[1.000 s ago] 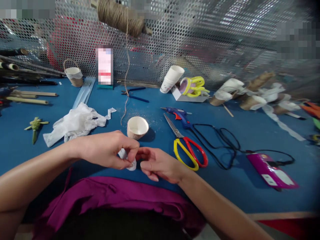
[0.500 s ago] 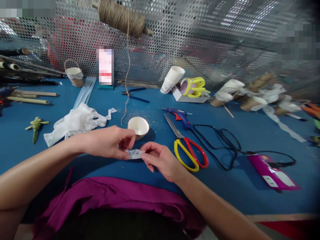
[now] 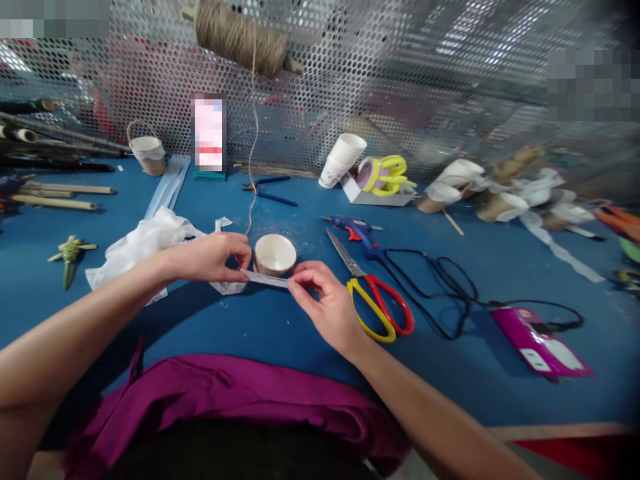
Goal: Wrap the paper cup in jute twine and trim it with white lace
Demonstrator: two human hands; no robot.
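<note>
A narrow strip of white lace ribbon (image 3: 267, 279) is stretched between my two hands, just in front of a small twine-wrapped cup (image 3: 275, 255). My left hand (image 3: 215, 258) pinches its left end between thumb and fingers. The right end is pinched by my right hand (image 3: 325, 300). More of the ribbon hangs below the left fingers and runs toward a white lace heap (image 3: 150, 237) on the left, partly hidden behind my forearm. Whether the ribbon touches the cup I cannot tell. Scissors (image 3: 373, 293) with red and yellow handles lie right of my right hand.
Behind the scissors lies a blue glue gun (image 3: 357, 233), its black cord running to a purple packet (image 3: 540, 343). Pliers (image 3: 270, 190), stacked paper cups (image 3: 343, 160) and a small handled basket (image 3: 149, 155) stand further back. A twine spool (image 3: 240, 37) hangs above, its strand reaching the table.
Both hands have risen toward the cup with the lace ribbon. The ribbon, crumpled before, is now drawn out straighter between them.
</note>
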